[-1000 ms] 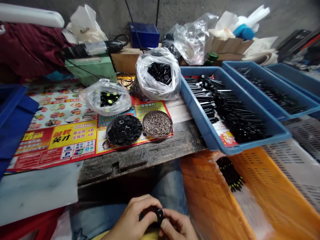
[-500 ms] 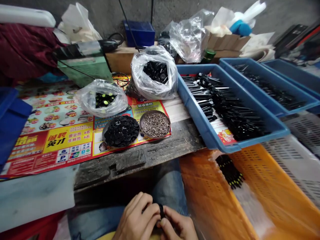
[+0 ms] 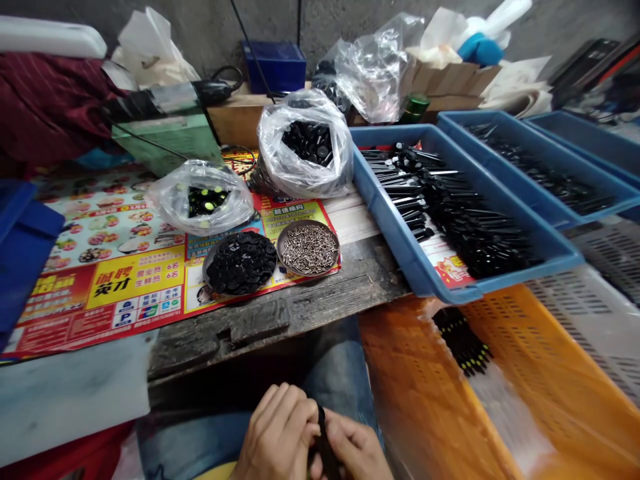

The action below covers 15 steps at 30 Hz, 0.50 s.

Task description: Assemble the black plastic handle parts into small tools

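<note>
At the bottom of the head view, above my lap, both hands meet around a slim black part (image 3: 325, 437). My left hand (image 3: 277, 430) has its fingers curled over the part's upper end and hides it. My right hand (image 3: 356, 445) grips the same part from the right, thumb along its side. On the bench ahead lie a dish of flat black discs (image 3: 241, 263) and a dish of small metal pins or screws (image 3: 308, 247). Behind them, one clear bag (image 3: 167, 200) contains black pieces with yellow-green tops, and a larger bag (image 3: 273, 170) contains black round pieces.
A blue tray (image 3: 387, 243) of long black parts stands right of the bags, with more blue trays (image 3: 560, 210) beyond. Below is an orange crate (image 3: 540, 347) with a bundle of black parts inside. The dark bench edge (image 3: 255, 327) runs before my lap. A blue bin (image 3: 25, 247) stands left.
The black part shows more of its length between my hands now. My right hand has shifted slightly down and its grip has changed; my left fingers are more closed over the top.
</note>
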Available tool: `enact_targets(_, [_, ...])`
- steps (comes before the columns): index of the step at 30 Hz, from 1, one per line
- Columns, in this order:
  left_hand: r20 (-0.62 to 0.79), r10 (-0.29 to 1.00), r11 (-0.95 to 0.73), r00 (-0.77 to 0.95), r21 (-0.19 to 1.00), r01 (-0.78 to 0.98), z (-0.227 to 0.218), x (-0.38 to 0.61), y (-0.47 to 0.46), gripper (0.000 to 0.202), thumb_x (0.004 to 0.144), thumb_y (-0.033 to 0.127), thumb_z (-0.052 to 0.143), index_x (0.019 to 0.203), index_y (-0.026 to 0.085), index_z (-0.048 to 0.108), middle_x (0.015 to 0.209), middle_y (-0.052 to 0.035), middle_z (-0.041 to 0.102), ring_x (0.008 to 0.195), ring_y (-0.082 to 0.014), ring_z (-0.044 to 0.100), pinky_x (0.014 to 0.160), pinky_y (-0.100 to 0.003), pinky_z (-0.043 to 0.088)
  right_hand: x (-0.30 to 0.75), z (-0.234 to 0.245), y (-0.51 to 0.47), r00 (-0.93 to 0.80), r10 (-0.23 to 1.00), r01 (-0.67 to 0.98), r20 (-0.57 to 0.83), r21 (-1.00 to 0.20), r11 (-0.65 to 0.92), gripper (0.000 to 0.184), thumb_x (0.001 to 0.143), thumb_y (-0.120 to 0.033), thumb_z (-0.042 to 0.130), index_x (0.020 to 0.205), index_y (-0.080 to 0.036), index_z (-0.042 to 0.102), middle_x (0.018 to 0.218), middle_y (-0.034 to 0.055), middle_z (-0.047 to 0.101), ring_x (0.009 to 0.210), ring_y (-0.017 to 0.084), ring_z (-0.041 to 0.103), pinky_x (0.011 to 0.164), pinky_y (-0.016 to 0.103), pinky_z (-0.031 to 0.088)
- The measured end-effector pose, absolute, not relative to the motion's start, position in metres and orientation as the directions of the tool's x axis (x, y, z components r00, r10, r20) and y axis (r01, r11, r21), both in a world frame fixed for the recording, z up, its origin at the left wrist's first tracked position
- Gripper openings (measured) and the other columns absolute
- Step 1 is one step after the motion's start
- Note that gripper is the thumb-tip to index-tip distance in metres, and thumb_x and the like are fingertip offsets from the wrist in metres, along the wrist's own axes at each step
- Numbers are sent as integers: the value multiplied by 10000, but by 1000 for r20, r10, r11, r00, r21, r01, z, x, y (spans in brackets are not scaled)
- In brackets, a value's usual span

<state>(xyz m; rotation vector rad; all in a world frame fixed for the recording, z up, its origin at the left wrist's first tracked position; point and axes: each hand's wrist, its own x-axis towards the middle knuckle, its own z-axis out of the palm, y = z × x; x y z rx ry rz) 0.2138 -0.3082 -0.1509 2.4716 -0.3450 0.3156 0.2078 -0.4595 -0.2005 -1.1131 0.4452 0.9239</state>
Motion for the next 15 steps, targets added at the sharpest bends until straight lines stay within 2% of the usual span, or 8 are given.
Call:
enact_targets(3, [313,-180,-739,932,583,-338,-153,214,-308,209,853,26,379,781,213,440,638,-13,525,594,-193,476,619,-324,391,214,-199,-459,470,527,-880,-708,-422,219,650,638,-702,722,816,-77,737,502,41,634,339,35,503,346,93,347])
enact_targets(6, [302,-146,-709,942,632,-313,-157,212,-309,205,865,31,377,800,210,452,660,-15,526,606,-189,478,621,-316,395,218,-194,-459,449,554,-894,-701,-348,284,575,611,-596,815,875,-92,730,543,0,619,350,22,514,359,86,381])
enact_targets(8, [256,-99,-666,962,701,-255,-160,210,-311,208,888,46,370,793,212,454,681,-14,522,622,-181,497,620,-299,407,220,-188,-459,455,519,-889,-724,-337,309,540,587,-543,856,879,-111,717,551,-19,623,347,26,525,362,93,407])
enact_targets(12, [100,12,-476,995,876,-82,-164,208,-314,210,936,131,387,756,214,458,712,-1,510,635,-148,545,604,-242,443,224,-179,-458,520,370,-851,-770,-431,300,579,548,-562,868,871,-115,692,448,-25,620,304,45,528,331,98,398])
enact_targets(15, [-7,35,-380,999,925,20,-164,209,-314,192,944,185,444,761,209,497,723,4,534,648,-133,571,606,-211,460,225,-178,-459,516,355,-852,-780,-426,304,638,523,-581,868,903,-101,690,414,-23,610,273,32,486,315,94,375])
